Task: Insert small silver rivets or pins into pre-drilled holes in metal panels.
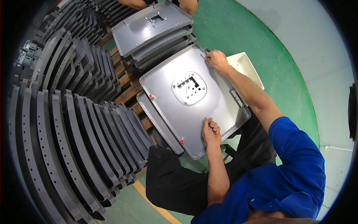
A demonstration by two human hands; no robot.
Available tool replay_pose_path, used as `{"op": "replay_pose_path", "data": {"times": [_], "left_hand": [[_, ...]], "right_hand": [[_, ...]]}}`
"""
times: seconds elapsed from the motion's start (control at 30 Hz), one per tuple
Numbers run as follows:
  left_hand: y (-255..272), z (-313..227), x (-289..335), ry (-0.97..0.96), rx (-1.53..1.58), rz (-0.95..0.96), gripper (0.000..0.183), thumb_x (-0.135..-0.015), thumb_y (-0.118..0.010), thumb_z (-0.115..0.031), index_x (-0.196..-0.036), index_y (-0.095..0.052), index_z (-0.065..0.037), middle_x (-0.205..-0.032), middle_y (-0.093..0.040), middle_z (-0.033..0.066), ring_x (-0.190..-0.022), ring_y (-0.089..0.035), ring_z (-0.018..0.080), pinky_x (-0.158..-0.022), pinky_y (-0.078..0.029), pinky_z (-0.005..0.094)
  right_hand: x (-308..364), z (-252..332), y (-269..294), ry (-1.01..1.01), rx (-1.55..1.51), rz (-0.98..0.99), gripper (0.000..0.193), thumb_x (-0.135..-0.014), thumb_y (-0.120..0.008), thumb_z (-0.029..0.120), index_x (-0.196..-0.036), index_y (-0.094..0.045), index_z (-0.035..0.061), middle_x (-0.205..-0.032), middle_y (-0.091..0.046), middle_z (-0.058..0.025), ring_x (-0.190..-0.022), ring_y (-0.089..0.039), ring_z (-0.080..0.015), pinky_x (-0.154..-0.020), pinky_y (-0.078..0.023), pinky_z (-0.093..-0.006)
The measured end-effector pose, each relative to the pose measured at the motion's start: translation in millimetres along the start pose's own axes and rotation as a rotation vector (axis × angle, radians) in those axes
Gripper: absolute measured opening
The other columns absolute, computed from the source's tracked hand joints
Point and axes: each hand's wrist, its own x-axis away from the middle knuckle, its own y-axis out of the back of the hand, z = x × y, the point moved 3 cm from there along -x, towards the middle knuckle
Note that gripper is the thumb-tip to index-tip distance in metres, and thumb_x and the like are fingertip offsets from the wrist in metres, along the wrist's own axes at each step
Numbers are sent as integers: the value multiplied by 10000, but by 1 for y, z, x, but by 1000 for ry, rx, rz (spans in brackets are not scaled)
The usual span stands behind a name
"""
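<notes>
A grey metal panel (220, 106) lies flat in front of me, on top of another panel (158, 125) that sticks out at its left. It has a raised oval area (192, 100) with a cutout and small holes, and red caps (150, 96) on its left side. My right hand (217, 61) is at the far right corner, fingertips pinched together by a slotted edge strip; what they hold is too small to make out. Over the near part of the panel, my left hand (212, 132) has its fingers curled closed, their contents hidden.
Dark curved metal parts (61, 130) stand in dense rows at the left. Beyond my panel, a stack of similar panels (149, 31) rests by a wooden pallet (128, 80), with another person's arms (187, 5) behind it. A cream bin (249, 71) sits beside my right forearm on the green floor.
</notes>
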Motion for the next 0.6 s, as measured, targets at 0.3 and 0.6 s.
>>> {"op": "replay_pose_path", "data": {"times": [0.3, 0.6], "left_hand": [[-6, -9, 4, 1, 13, 60, 404, -969, -491, -430, -1011, -580, -38, -765, -519, 26, -659, -485, 141, -526, -388, 255], [-34, -25, 20, -58, 157, 257, 683, -969, -400, -500, -1360, -398, 60, -1274, -518, 204, -1148, -526, 315, -909, -486, 399]], "right_hand": [[11, 13, 23, -16, -105, -31, 211, -829, -581, 135, -985, -719, 99, -943, -666, -177, -897, -638, -347, -817, -516, -434], [133, 113, 96, 537, -489, 293, 305, -770, -706, 74, -1074, -689, 94, -1205, -565, -135, -1139, -531, -295, -941, -476, -396]]}}
